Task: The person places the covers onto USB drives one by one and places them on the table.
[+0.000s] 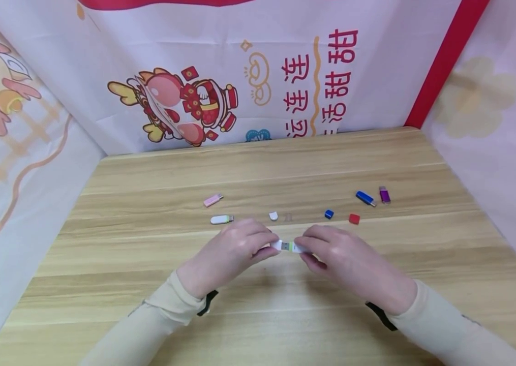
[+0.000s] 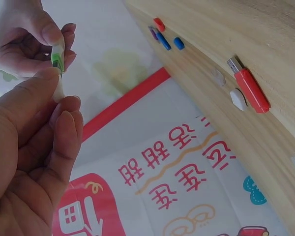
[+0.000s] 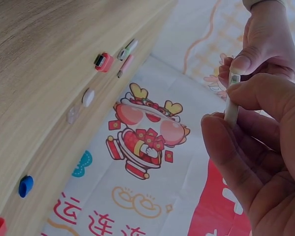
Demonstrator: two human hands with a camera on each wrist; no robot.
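Observation:
Above the wooden table, the person's left hand [image 1: 235, 246] pinches a white cap [image 1: 276, 245] between thumb and fingers. Facing it, the right hand [image 1: 340, 254] pinches a white USB flash drive [image 1: 298, 248] with a green band. The drive's metal plug points at the cap, and part of the metal shows between the two hands. In the left wrist view the green band [image 2: 57, 60] shows near the right thumb. Fingers cover much of both pieces, so I cannot tell how far the plug sits inside the cap.
Behind the hands lie a pink drive [image 1: 213, 200], a white-green drive [image 1: 221, 219], a white cap [image 1: 273, 216], a clear cap [image 1: 288, 217], a blue cap [image 1: 329, 214], a red cap [image 1: 354, 218], a blue drive [image 1: 365, 198] and a purple drive [image 1: 384, 194]. A red drive [image 2: 253, 91] shows too.

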